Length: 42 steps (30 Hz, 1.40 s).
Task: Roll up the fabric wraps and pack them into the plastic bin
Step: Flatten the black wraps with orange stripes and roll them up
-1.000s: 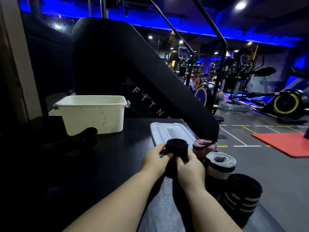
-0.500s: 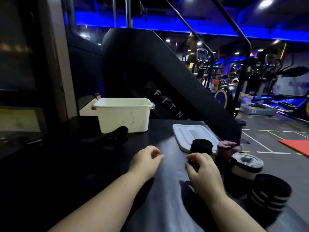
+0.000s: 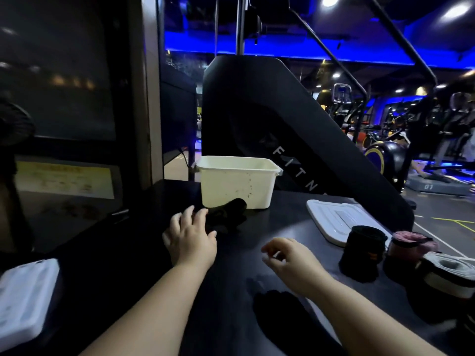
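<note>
Left hand (image 3: 191, 240) is out over the dark table (image 3: 272, 227), fingers spread and loose, tips right at the edge of a black unrolled wrap (image 3: 227, 214), though contact is too dark to call. Right hand (image 3: 288, 255) hovers lightly curled, holding nothing. The loose wrap lies just in front of the white plastic bin (image 3: 236, 186), the lid (image 3: 334, 219) flat to its right, and along the right edge stand three finished rolls: black roll (image 3: 362, 249), pink roll (image 3: 408, 246), grey roll (image 3: 447, 273).

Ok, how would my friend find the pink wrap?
Find the white lid on the right of the dark table. Beside it, rolled wraps stand in a row. The pink wrap stands between a black roll and a grey-white roll; only it is pink.
</note>
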Tool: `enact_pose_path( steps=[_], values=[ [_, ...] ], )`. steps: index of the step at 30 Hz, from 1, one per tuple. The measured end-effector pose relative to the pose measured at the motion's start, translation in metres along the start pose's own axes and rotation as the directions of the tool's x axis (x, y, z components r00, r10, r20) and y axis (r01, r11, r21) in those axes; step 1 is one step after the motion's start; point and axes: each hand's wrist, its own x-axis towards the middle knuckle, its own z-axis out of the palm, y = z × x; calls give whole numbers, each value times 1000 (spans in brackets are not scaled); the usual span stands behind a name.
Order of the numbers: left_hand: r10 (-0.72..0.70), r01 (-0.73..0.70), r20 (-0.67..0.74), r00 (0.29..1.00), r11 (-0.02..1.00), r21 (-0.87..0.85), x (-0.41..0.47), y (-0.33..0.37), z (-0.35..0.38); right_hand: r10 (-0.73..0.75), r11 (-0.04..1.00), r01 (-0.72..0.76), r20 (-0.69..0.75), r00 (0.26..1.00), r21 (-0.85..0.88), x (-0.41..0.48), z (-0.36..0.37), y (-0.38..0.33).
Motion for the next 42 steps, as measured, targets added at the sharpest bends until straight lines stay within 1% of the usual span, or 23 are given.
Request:
enact_pose_path(
  steps=[2, 4, 5, 6, 9, 13, 15, 17, 19, 20, 22, 24, 28, 29, 30, 31, 33, 34, 36, 38, 39, 40, 42],
  values=[
    [-68, 68, 116, 991, 998, 0, 6, -12, 8, 27, 995, -29, 20, 999, 91, 16, 14, -17],
    [-121, 126, 254, 960, 992, -5, 13, -20, 14, 53, 988, -59, 45, 998, 140, 31, 28, -28],
    [-129, 140, 286, 949, 990, -18, 15, -23, 15, 69, 984, -78, 58, 996, 162, 38, 35, -33],
    [-127, 141, 291, 948, 990, -29, 17, -24, 16, 87, 977, -99, 71, 994, 189, 44, 40, -36],
    [-88, 102, 234, 968, 994, -49, 18, -26, 15, 110, 964, -130, 97, 989, 233, 55, 53, -38],
    [19, 9, 200, 980, 990, -141, 17, -23, 8, 114, 945, -135, 86, 990, 297, 58, 62, -31],
    [75, -30, 204, 976, 977, -212, 16, -21, 3, 140, 899, -159, 77, 987, 407, 60, 65, -25],
    [121, -54, 218, 968, 956, -290, 11, -19, 0, 196, 800, -217, 98, 976, 560, 59, 65, -21],
    [177, -52, 238, 955, 890, -452, 8, -16, 2, 241, 668, -263, 131, 962, 697, 57, 61, -19],
    [215, -39, 251, 944, 828, -559, 6, -13, 4, 260, 622, -274, 137, 956, 733, 57, 58, -17],
    [318, -46, 287, 904, 738, -673, -1, -8, 6, 309, 584, -293, 126, 943, 758, 56, 54, -12],
    [380, -66, 312, 871, 719, -692, -6, -4, 6, 371, 569, -324, 116, 921, 756, 54, 50, -6],
    [372, -9, 370, 851, 715, -699, -4, -6, 1, 421, 509, -362, 140, 896, 781, 48, 35, 4],
    [372, 7, 392, 841, 718, -696, -4, -8, 0, 421, 519, -366, 141, 896, 773, 45, 30, 7],
    [379, 33, 421, 824, 710, -704, -3, -10, -2, 430, 559, -365, 115, 895, 744, 43, 25, 7],
    [394, 65, 460, 796, 700, -712, -4, -11, -5, 448, 646, -371, 63, 892, 667, 42, 19, 9],
    [425, 120, 516, 744, 674, -728, -4, -15, -9, 457, 825, -388, -81, 886, 411, 41, 11, 10],
    [435, 151, 532, 726, 654, -741, -4, -17, -11, 447, 867, -392, -134, 884, 307, 39, 8, 9],
    [441, 232, 575, 689, 617, -752, -4, -19, -15, 379, 912, -334, -179, 908, 240, 38, 8, 10],
    [440, 283, 612, 657, 609, -741, -4, -19, -18, 267, 952, -239, -133, 955, 191, 38, 11, 10],
    [437, 285, 616, 655, 612, -738, -4, -19, -18, 215, 968, -203, -73, 974, 150, 39, 15, 12],
    [427, 282, 611, 666, 614, -737, -4, -19, -18, 177, 979, -176, 1, 984, 104, 40, 19, 11],
    [399, 218, 567, 721, 646, -732, -5, -17, -16, 155, 985, -163, 115, 981, 60, 40, 24, 11]
  ],
)
